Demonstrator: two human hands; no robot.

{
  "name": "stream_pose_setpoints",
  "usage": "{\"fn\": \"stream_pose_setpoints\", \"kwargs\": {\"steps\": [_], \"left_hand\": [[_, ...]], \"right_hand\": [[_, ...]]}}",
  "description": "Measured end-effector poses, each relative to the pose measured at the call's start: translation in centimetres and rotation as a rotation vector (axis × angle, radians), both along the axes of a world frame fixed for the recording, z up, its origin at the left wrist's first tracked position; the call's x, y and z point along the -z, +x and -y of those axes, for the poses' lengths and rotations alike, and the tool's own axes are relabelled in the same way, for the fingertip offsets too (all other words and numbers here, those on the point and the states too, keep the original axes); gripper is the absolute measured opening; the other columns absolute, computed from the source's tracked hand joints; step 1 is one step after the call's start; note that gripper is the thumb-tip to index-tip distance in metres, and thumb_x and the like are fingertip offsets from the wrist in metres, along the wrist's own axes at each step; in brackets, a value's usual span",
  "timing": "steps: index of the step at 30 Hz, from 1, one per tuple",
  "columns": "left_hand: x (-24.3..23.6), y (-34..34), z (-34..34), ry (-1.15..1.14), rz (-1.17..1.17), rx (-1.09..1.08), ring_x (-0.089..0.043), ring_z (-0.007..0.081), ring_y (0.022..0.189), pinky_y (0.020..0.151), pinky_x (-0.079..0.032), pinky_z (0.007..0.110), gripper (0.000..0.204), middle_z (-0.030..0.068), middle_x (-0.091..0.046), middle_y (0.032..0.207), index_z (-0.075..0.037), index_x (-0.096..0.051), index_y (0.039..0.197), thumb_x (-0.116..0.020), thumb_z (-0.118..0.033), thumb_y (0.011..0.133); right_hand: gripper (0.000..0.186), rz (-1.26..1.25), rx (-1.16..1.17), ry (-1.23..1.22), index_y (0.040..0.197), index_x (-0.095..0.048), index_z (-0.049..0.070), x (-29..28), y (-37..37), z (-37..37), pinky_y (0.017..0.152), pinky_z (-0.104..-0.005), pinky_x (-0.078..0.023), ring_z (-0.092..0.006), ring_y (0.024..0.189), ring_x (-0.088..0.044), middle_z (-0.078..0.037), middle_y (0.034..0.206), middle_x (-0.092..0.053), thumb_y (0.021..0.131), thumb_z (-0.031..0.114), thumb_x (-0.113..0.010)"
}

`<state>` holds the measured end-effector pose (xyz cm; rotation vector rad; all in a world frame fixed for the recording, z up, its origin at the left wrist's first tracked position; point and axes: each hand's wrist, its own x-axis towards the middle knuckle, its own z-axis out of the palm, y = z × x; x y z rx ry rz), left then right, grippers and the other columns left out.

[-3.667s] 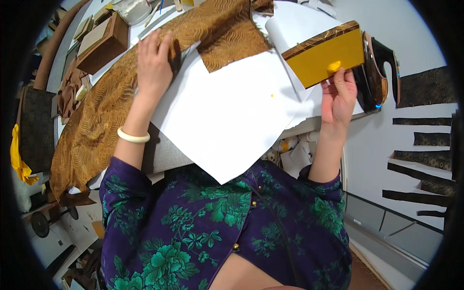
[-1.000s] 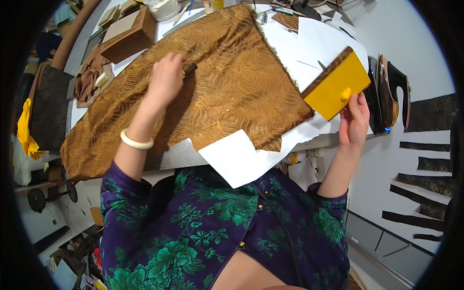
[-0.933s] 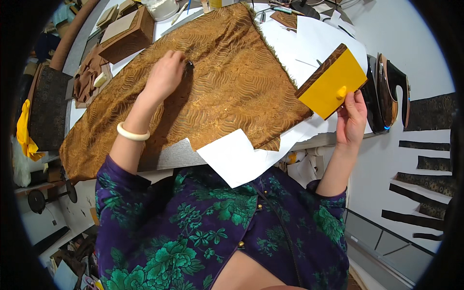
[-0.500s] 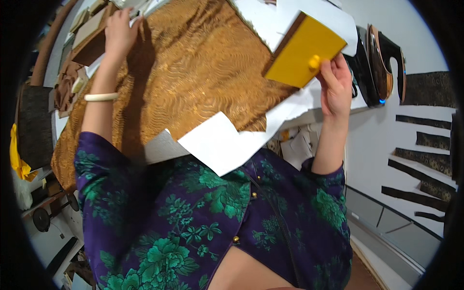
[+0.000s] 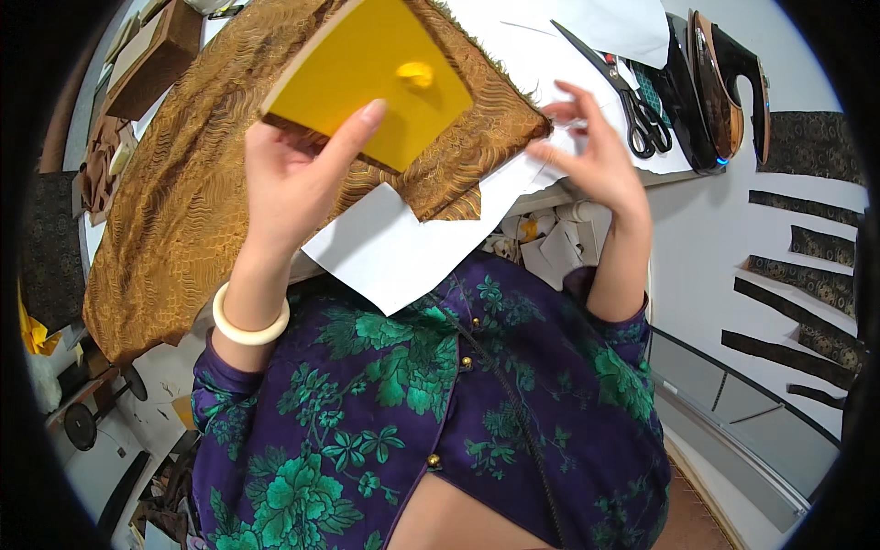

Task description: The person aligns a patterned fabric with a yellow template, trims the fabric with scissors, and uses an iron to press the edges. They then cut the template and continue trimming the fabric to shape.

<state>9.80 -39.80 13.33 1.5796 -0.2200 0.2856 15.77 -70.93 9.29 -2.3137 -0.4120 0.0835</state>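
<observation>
My left hand [image 5: 298, 183] grips the yellow board [image 5: 357, 92] by its lower-left edge, thumb on the yellow face, which has a small yellow knob [image 5: 414, 73]. My right hand [image 5: 587, 156] is open with fingers apart, slightly blurred, near the frayed corner of the gold-brown patterned fabric [image 5: 165, 229]. The fabric spreads across the worktable beneath both hands. A white paper sheet [image 5: 380, 261] lies over the near edge, partly under the fabric.
Black scissors [image 5: 628, 105] lie right of my right hand, beside a dark iron [image 5: 729, 133]. A brown box [image 5: 151, 60] and cloth scraps [image 5: 96, 179] are at left. Dark fabric strips [image 5: 788, 293] are on the white surface at far right.
The yellow board has passed from my right hand into my left and moved left. My right hand has let go and opened, and the scissors now show beside it.
</observation>
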Motion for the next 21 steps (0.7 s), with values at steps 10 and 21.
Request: {"fn": "stream_pose_setpoints", "kwargs": {"steps": [10, 21], "left_hand": [[0.7, -0.9, 0.9, -0.034, -0.011, -0.004, -0.068, 0.0124, 0.088, 0.079, -0.054, 0.026, 0.021, 0.0081, -0.072, 0.099, 0.005, -0.069, 0.109, -0.072, -0.004, 0.091], [5.2, 2.9, -1.0, 0.847, 0.084, 0.148, -0.035, 0.0339, 0.145, 0.119, -0.027, 0.049, 0.068, 0.0215, -0.041, 0.153, -0.006, -0.036, 0.152, -0.056, -0.044, 0.099]], "right_hand": [[0.062, 0.277, 0.278, -0.007, 0.132, -0.053, 0.005, -1.2, -3.1, -0.7, 0.07, -0.0289, -0.053, -0.01, 0.088, -0.065, -0.005, 0.094, -0.065, 0.082, 0.023, -0.083], [0.048, 0.037, 0.069, 0.815, 0.126, -0.059, -0.002, -1.6, 1.8, -2.9, 0.088, -0.0277, -0.051, -0.0129, 0.099, -0.064, -0.007, 0.109, -0.068, 0.083, 0.007, -0.079]]}}
